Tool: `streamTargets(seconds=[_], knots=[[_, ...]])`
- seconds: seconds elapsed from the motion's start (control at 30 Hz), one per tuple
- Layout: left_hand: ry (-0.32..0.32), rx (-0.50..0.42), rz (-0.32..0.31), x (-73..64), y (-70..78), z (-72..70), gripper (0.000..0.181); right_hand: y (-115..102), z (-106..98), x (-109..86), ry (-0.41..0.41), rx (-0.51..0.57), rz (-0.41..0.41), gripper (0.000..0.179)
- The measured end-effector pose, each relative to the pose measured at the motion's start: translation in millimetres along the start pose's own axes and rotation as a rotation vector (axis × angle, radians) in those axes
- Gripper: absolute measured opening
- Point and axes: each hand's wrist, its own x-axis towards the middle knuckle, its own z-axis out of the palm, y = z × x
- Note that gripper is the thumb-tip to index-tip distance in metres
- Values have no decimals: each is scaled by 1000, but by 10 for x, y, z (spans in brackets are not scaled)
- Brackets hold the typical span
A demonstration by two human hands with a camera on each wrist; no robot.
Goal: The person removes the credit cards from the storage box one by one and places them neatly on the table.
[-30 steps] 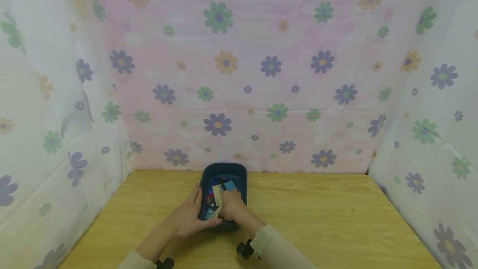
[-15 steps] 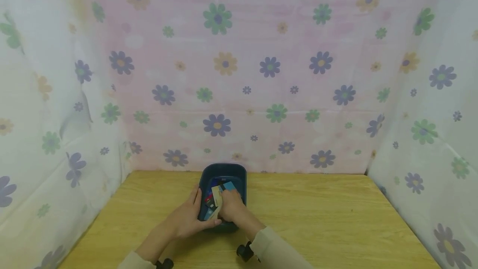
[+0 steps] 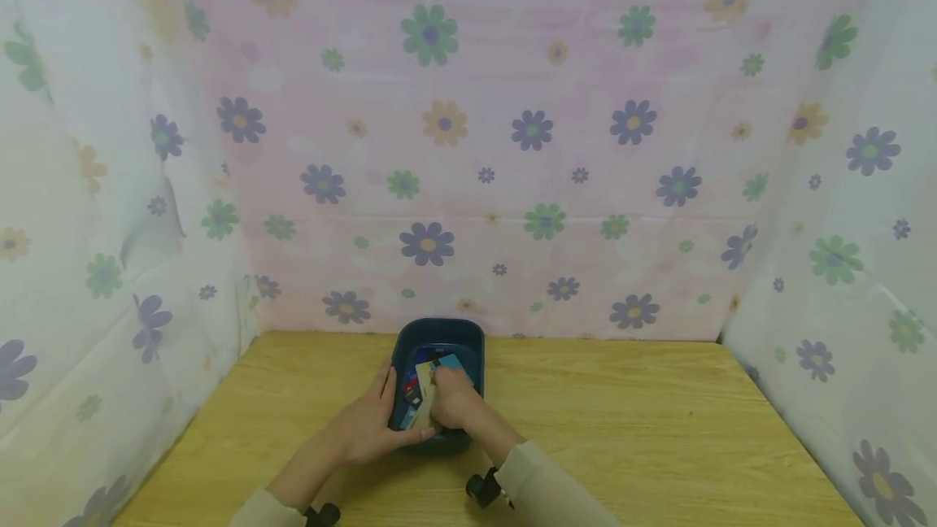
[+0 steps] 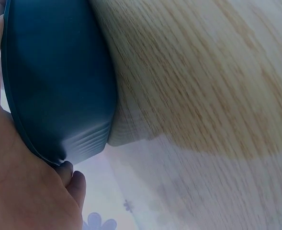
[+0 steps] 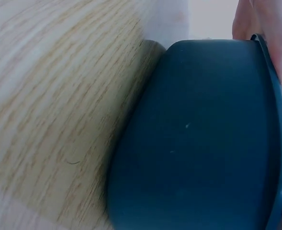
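A dark blue plastic bin (image 3: 476, 348) stands on the table near the back wall, with several cards inside. Among them are a cream card (image 3: 424, 385), a light blue one (image 3: 451, 362) and a dark one with red (image 3: 412, 394). My left hand (image 3: 366, 425) grips the bin, its fingers along the left wall and its thumb over the near rim. Inside the bin, my right hand (image 3: 455, 401) has its fingers bent down among the cards; its fingertips are hidden. In the right wrist view, the bin's outer wall (image 5: 193, 129) blocks the cards.
The wood-grain table (image 3: 622, 429) stretches out on both sides of the bin. Flowered cloth (image 3: 468, 210) hangs behind it and at left and right. A dark camera mount (image 3: 481, 488) sits at my right wrist, another (image 3: 322, 516) at my left.
My right hand has shifted slightly within the bin, and more of the cream card shows beside it. My left hand and the bin stay in place.
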Motion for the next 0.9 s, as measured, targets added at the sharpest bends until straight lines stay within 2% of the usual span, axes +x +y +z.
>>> streamTargets(seconds=[0.1,0.2,0.37,0.63,0.9], knots=[[-4,-12,3,6,-8,1,131,-2,-36,-22,-42,67,5,41],[-11,-29,8,5,-14,2,130,-7,-83,-42,-75,86,-3,49],[-11,-44,10,-4,-10,-1,131,-14,-173,-87,-93,102,-66,47],[-1,-43,20,-9,1,-8,132,34,-274,-169,-39,124,-161,41],[-10,-40,16,-8,1,-9,131,135,-307,-225,-6,201,-194,39]])
